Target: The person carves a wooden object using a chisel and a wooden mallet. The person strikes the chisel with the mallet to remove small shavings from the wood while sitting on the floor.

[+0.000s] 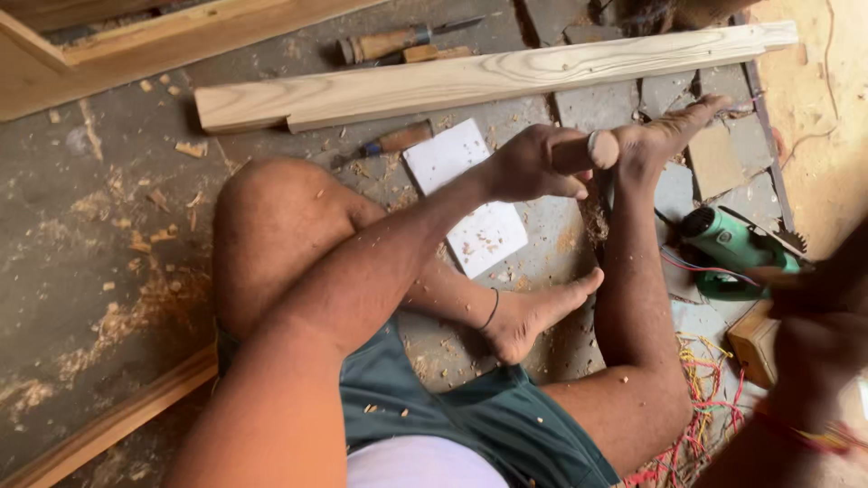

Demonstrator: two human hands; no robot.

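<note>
Left hand (533, 163): fingers wrapped tight round a wooden handle (592, 150) with a metal ring on its butt end. We read it as a chisel, but the blade is hidden behind the hand and foot. The handle sits just beside the right foot (665, 136), whose toes reach toward the long pale plank (488, 77) lying across the floor. We can't tell if the tool's tip touches wood.

Right hand (818, 307): blurred at the frame's right edge, raised, well apart from the handle. We cannot tell whether its fingers are wide or closed; a pale streak near it may be something held.

Step, as we judge it: the tool is gripped and positioned with its butt end exposed and the other hand up. That looks like the set-and-hold part of chiselling. Next move calls for a steady left grip, the handle kept off the toes, and any blow landing square on the ringed end.

Around: 1 white sheet (466, 194) on the floor under the left forearm, 1 spare chisel (389, 143) beside it, 1 green power tool (732, 244) by the right leg, coloured wires (705, 380), and shavings (136, 239) scattered about.
</note>
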